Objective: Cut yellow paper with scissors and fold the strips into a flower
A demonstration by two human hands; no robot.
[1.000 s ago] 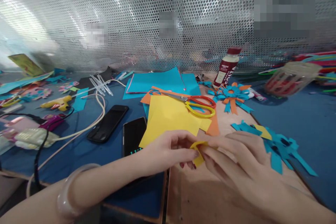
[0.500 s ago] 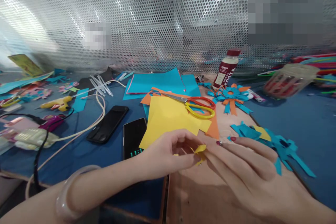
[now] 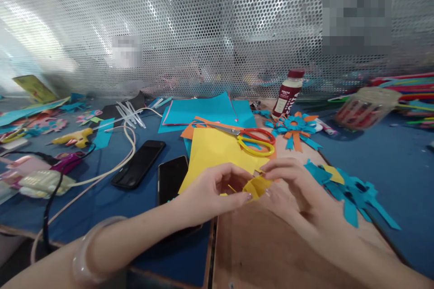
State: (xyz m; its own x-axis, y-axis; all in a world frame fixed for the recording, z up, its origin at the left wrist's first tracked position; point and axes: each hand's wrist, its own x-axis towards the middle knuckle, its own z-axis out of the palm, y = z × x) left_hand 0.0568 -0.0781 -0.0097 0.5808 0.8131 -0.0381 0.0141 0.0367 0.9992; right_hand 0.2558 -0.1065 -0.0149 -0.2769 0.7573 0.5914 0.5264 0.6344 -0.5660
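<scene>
A small curled piece of yellow paper [image 3: 257, 186] is pinched between the fingertips of both hands, above the wooden board [image 3: 257, 253]. My left hand [image 3: 217, 189] closes on its left side, thumb below and fingers above. On the right side, my right hand [image 3: 298, 194] grips it with thumb and fingertips. Just beyond lie yellow sheets [image 3: 217, 153], and scissors [image 3: 256, 140] with one red and one yellow handle rest across them. Blue paper cut-outs [image 3: 359, 189] are to the right of my right hand.
Two phones [image 3: 139, 165] lie left of the yellow sheets. Blue sheets [image 3: 203, 110] and a bottle [image 3: 287, 95] stand farther back, near a blue and orange paper flower [image 3: 296, 128]. A clear jar [image 3: 366, 108] is at right; a yellow glue gun [image 3: 73, 137] and cables [image 3: 101, 172] are at left.
My right hand has turned from lying flat-fingered over the yellow paper to pinching it. The paper piece now shows wider and more curled between my hands. The view has shifted slightly.
</scene>
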